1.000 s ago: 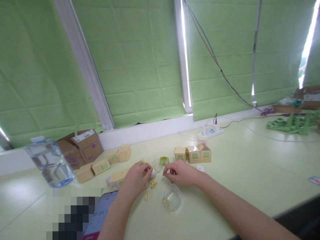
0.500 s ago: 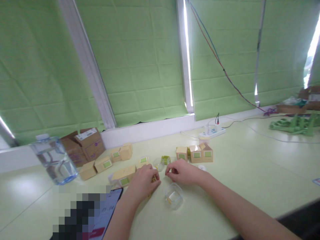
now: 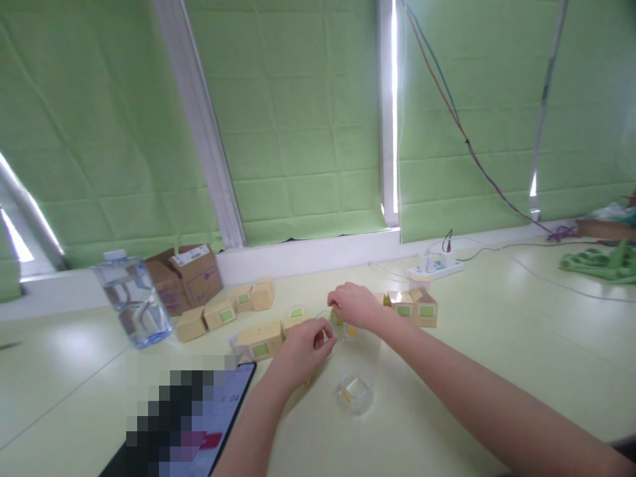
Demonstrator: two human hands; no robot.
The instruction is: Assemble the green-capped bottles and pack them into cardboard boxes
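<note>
My left hand is over the table with thumb and fingers curled towards each other; whether anything small is between them is hidden. Behind it, my right hand bends its fingers downward beside a small green piece, its fingertips partly hidden. Just under the right hand is a small orange-yellow piece. A clear plastic cup with a yellow strip in it sits in front of the hands. Part of another clear container shows behind the left fingertips. A small yellow bit peeks out below my left hand.
Small tan boxes with green labels stand left and right. Further left are a water bottle and a brown carton. A phone lies at front left. A power strip and green pieces are behind right.
My right hand has moved farther back, over the green piece. The left hand has shifted right, fingers lifted from the yellow item below. The view has swung slightly left.
</note>
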